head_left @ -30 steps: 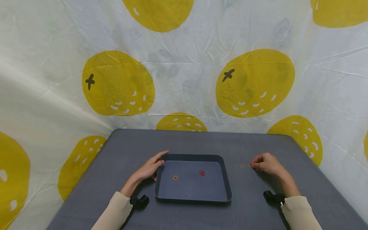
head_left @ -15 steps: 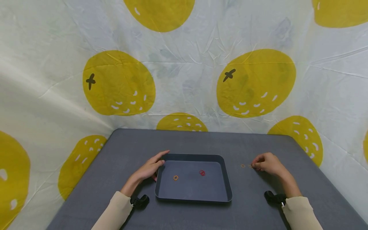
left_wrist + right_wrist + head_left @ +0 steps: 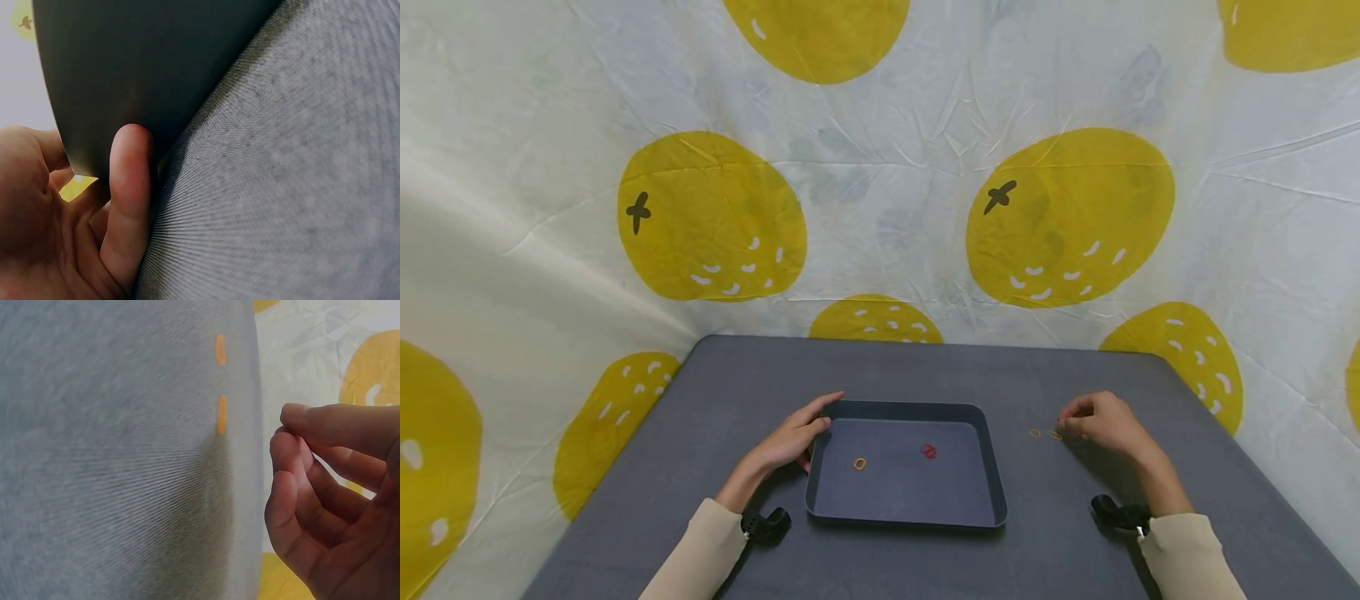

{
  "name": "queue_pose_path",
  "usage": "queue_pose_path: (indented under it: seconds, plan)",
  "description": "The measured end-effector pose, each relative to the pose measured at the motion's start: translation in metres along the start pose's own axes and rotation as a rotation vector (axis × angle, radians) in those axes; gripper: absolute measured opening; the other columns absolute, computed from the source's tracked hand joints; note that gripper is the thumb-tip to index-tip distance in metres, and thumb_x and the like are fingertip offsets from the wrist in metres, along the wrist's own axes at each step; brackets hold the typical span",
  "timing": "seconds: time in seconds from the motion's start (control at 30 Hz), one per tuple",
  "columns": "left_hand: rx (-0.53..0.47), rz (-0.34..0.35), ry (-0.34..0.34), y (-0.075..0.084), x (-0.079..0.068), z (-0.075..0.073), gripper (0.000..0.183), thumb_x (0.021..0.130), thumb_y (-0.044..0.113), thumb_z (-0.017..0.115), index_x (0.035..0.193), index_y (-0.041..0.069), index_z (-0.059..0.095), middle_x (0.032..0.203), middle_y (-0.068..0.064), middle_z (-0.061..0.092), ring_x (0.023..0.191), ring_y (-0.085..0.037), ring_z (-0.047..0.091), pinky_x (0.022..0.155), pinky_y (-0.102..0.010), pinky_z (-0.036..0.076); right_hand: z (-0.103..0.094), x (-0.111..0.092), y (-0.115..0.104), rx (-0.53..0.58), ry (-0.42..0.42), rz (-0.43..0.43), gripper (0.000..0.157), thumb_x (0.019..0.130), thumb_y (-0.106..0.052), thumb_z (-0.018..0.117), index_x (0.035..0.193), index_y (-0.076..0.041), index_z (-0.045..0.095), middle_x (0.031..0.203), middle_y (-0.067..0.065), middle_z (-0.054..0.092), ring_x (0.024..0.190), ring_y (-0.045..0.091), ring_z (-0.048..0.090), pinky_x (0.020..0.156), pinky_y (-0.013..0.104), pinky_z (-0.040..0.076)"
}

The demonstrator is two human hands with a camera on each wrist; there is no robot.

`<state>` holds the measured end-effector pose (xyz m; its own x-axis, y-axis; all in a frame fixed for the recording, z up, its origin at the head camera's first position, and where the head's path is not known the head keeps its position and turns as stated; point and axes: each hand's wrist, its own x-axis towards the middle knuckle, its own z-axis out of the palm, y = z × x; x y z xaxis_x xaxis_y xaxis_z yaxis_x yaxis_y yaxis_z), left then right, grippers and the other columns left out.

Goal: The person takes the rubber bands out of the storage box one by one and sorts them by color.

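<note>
My left hand (image 3: 793, 436) grips the left side of a dark grey rectangular tray (image 3: 906, 525), thumb at the rim. In the left wrist view one finger (image 3: 131, 175) lies against the tray's outer wall (image 3: 150, 69). Off the tray's right side, my right hand (image 3: 1101, 423) hovers just above the table with fingers curled and thumb meeting forefinger; nothing shows between the tips (image 3: 290, 419). Below and left of it, two orange rubber bands lie on the table, a nearer one (image 3: 1055, 435) and one farther left (image 3: 1035, 433).
Inside the tray are an orange rubber band (image 3: 860, 464) at left and red rubber bands (image 3: 928, 451) right of centre. A grey cloth covers the table (image 3: 910, 371). Behind it hangs a white curtain (image 3: 887, 208) printed with yellow fruit. Each wrist wears a black strap camera.
My right hand has lifted slightly off the orange rubber band it was pinching, which now lies on the table. The left hand and the tray have stayed put.
</note>
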<state>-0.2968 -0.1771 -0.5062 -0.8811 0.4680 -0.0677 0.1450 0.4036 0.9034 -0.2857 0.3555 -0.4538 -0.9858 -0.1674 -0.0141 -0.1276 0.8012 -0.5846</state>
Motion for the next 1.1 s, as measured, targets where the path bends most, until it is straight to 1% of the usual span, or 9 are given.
queue_pose_path:
  seconds: [0.07, 0.3, 0.47, 0.6, 0.7, 0.8, 0.93, 1.03, 1.1]
  plan:
    - [0.001, -0.001, 0.0, 0.001, 0.0, 0.0, 0.053, 0.114, 0.023, 0.041, 0.165, 0.028, 0.029, 0.079, -0.013, 0.053, 0.043, -0.018, 0.053, 0.047, -0.041, 0.058, -0.001, -0.001, -0.001, -0.003, 0.002, -0.002, 0.014, 0.096, -0.011, 0.071, 0.099, 0.002, 0.077, 0.088, 0.008, 0.075, 0.073, 0.016, 0.063, 0.06, 0.026, 0.053]
    - [0.003, 0.004, 0.001, 0.003, -0.001, 0.0, 0.053, 0.114, 0.022, 0.04, 0.165, 0.026, 0.029, 0.084, -0.013, 0.054, 0.042, -0.018, 0.052, 0.047, -0.041, 0.057, -0.003, -0.003, -0.006, -0.002, 0.004, -0.005, 0.015, 0.096, -0.012, 0.07, 0.099, 0.001, 0.078, 0.087, 0.007, 0.074, 0.072, 0.015, 0.062, 0.059, 0.026, 0.052]
    - [-0.001, 0.007, -0.006, 0.003, -0.001, 0.0, 0.053, 0.114, 0.023, 0.04, 0.165, 0.026, 0.028, 0.081, -0.012, 0.053, 0.042, -0.018, 0.053, 0.047, -0.041, 0.057, -0.005, -0.003, -0.019, -0.013, 0.015, -0.034, 0.018, 0.097, -0.016, 0.071, 0.101, 0.001, 0.077, 0.087, 0.005, 0.074, 0.072, 0.013, 0.061, 0.06, 0.027, 0.05]
    - [-0.009, 0.005, -0.009, 0.003, -0.001, 0.0, 0.053, 0.114, 0.021, 0.04, 0.165, 0.025, 0.028, 0.079, -0.01, 0.054, 0.042, -0.018, 0.054, 0.047, -0.04, 0.057, -0.006, -0.002, -0.037, -0.034, 0.02, -0.091, 0.018, 0.097, -0.019, 0.073, 0.101, -0.001, 0.078, 0.092, 0.006, 0.076, 0.075, 0.011, 0.063, 0.063, 0.028, 0.052]
    - [-0.01, 0.0, -0.008, 0.003, -0.002, 0.0, 0.053, 0.114, 0.021, 0.04, 0.165, 0.026, 0.028, 0.075, -0.008, 0.053, 0.042, -0.017, 0.054, 0.047, -0.04, 0.057, -0.003, 0.002, -0.054, -0.025, 0.014, -0.121, 0.017, 0.096, -0.017, 0.073, 0.101, -0.002, 0.079, 0.093, 0.009, 0.077, 0.077, 0.014, 0.065, 0.065, 0.03, 0.053]
    - [-0.009, -0.006, -0.005, 0.002, -0.002, 0.001, 0.053, 0.114, 0.022, 0.041, 0.165, 0.027, 0.029, 0.073, -0.008, 0.052, 0.042, -0.017, 0.054, 0.046, -0.04, 0.057, 0.0, 0.008, -0.071, -0.013, 0.006, -0.146, 0.014, 0.097, -0.016, 0.072, 0.099, -0.004, 0.079, 0.091, 0.008, 0.076, 0.077, 0.016, 0.065, 0.066, 0.032, 0.053]
    - [-0.008, -0.008, -0.002, 0.002, -0.003, 0.001, 0.053, 0.113, 0.021, 0.041, 0.165, 0.027, 0.029, 0.077, -0.01, 0.055, 0.042, -0.017, 0.055, 0.047, -0.04, 0.057, 0.004, 0.018, -0.095, -0.008, -0.004, -0.185, 0.011, 0.097, -0.015, 0.071, 0.099, -0.007, 0.079, 0.087, 0.003, 0.075, 0.076, 0.015, 0.065, 0.067, 0.033, 0.053]
    - [-0.005, -0.012, 0.0, 0.002, -0.003, 0.001, 0.053, 0.113, 0.022, 0.041, 0.165, 0.027, 0.029, 0.074, -0.008, 0.054, 0.043, -0.017, 0.055, 0.047, -0.039, 0.057, 0.008, 0.025, -0.112, -0.014, -0.02, -0.223, 0.011, 0.097, -0.014, 0.071, 0.099, -0.007, 0.079, 0.087, 0.002, 0.075, 0.075, 0.014, 0.065, 0.066, 0.032, 0.053]
    - [-0.004, -0.015, 0.002, 0.003, -0.003, 0.001, 0.053, 0.113, 0.023, 0.041, 0.165, 0.028, 0.029, 0.069, -0.007, 0.052, 0.043, -0.017, 0.054, 0.046, -0.039, 0.057, 0.013, 0.031, -0.123, -0.02, -0.035, -0.245, 0.01, 0.097, -0.014, 0.071, 0.098, -0.008, 0.079, 0.087, 0.002, 0.076, 0.076, 0.016, 0.067, 0.065, 0.032, 0.053]
